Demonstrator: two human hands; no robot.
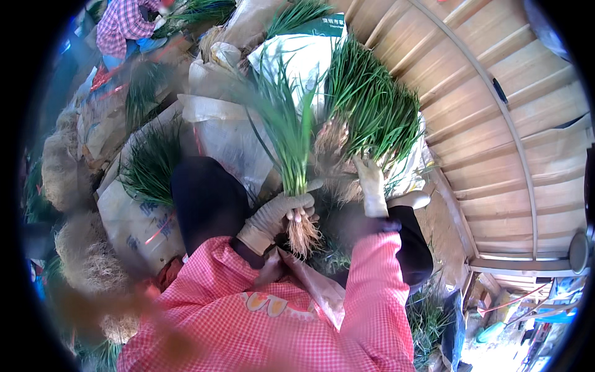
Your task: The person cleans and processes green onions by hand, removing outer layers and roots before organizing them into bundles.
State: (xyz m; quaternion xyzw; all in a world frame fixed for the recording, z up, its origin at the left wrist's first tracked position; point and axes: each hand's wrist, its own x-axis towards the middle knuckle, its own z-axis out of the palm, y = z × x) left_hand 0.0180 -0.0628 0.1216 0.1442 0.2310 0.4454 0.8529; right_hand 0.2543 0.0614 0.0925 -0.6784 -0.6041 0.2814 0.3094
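Note:
My left hand [295, 204], in a pale work glove, is closed around the lower stems of a bunch of long green leafy plants [295, 167]. Its reddish-white bulb ends and stringy tan roots hang below the fist. My right hand [369, 176], also gloved, reaches to the root end of a large heap of the same green plants [376, 102]; its fingertips are partly among the stems, and I cannot tell whether they grip any. That heap lies on white sacking [297, 56], roots towards me.
Another green bunch [151, 167] lies on a printed sack [139, 228] left of my knee. Bundles with matted roots [88, 251] line the far left. A person in a checked shirt [123, 28] works at upper left. A ribbed, curved sheet wall [488, 116] stands on the right.

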